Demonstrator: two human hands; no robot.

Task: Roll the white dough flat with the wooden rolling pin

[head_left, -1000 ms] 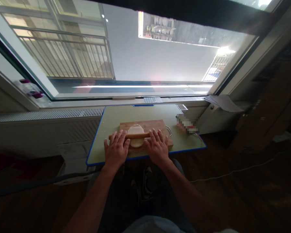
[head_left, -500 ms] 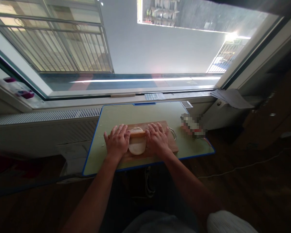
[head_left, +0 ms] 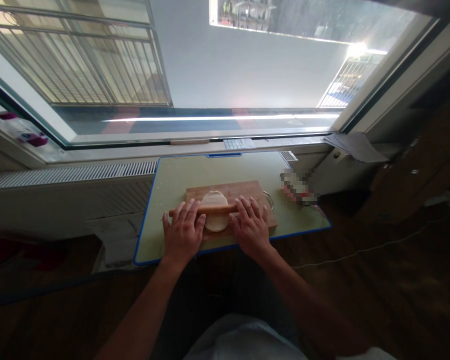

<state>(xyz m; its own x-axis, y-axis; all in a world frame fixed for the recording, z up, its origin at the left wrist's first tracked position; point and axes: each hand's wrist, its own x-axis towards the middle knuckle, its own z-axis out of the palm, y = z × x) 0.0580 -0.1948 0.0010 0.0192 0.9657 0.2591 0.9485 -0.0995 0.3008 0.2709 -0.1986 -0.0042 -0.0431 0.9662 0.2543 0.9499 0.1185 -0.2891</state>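
A wooden rolling pin (head_left: 219,210) lies crosswise over a flat, pale round of dough (head_left: 215,199). My left hand (head_left: 183,231) is over the pin's left part, its fingers bent across the wood and the thumb beside the dough. On the right part, my right hand (head_left: 252,226) rests in the same way, covering that end of the pin. Dough shows on both the far and near sides of the pin. Beneath is a wooden cutting board (head_left: 247,188) with a metal handle (head_left: 270,200) on its right side.
The board lies on a pale green tabletop (head_left: 180,170) with a blue rim. A blurred-out item (head_left: 298,187) lies at its right. Behind are a radiator (head_left: 78,174), a window sill with a keypad-like card (head_left: 238,144), and a purple-capped bottle (head_left: 22,130). Papers (head_left: 354,146) lie at right.
Both hands have drawn the rolling pin nearer to me across the dough, from its far edge to about its middle. More dough now shows beyond the pin. The view has shifted slightly.
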